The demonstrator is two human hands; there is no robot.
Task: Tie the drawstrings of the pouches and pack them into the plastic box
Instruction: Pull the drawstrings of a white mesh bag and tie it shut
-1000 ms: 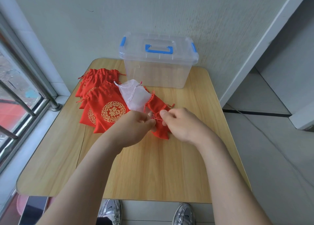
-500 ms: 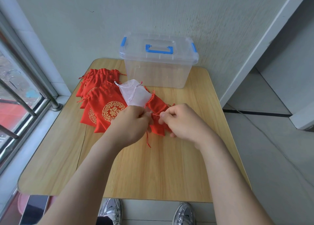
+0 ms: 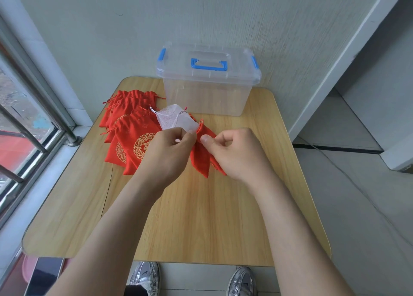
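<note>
**Two-handed grip closing on one pouch neck**
The left hand [image 3: 166,152] and right hand [image 3: 237,155] are pinching the gathered neck of a red pouch [image 3: 200,159]. Its long axis is running from the grip back toward the person along the wooden surface [image 3: 201,217]. The lidded plastic box [image 3: 205,94] is standing straight beyond, slightly nearer the right hand, and the spare pouches [image 3: 129,125] are lying to the left by the window [image 3: 20,125].

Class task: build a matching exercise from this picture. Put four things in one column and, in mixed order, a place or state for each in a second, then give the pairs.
1. plastic box
2. white mesh pouch
3. small red pouch
4. stack of red pouches

A. pinched by left hand and right hand
B. nearest the window
C. lid on, at the table's far edge
D. lying at the stack's right edge

Pairs: 1-C, 2-D, 3-A, 4-B.
</note>
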